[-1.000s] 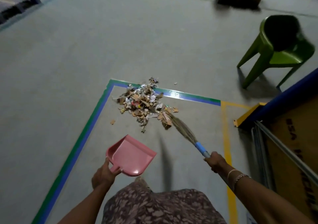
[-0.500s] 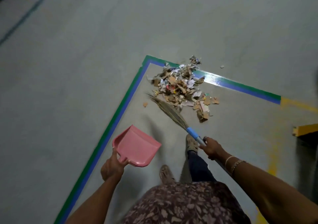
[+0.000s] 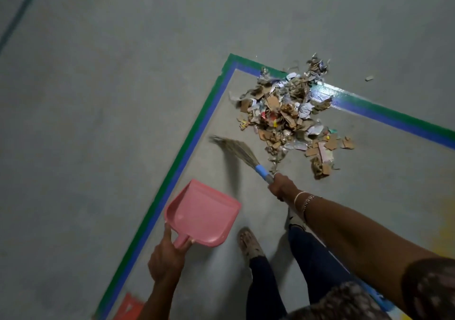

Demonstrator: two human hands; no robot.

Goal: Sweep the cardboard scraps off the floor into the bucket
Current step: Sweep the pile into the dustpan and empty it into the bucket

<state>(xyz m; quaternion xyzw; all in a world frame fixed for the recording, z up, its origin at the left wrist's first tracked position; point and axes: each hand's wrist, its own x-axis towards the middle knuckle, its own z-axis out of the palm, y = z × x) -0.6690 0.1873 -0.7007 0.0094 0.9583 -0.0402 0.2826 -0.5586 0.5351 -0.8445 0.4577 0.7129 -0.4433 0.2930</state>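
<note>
Head view looks down on the heap of cardboard scraps (image 3: 285,113), lying on the grey floor (image 3: 98,122) across the corner of the green and blue tape (image 3: 197,132), with loose pieces strewn toward the person's feet. Just left of the heap the broom (image 3: 236,150) sweeps low, its blue handle wrapped tight in the right hand (image 3: 280,186), that arm stretched forward. The left hand (image 3: 167,258), nearer the body, grips the stub handle of the pink dustpan (image 3: 202,211), open edge toward the broom.
</note>
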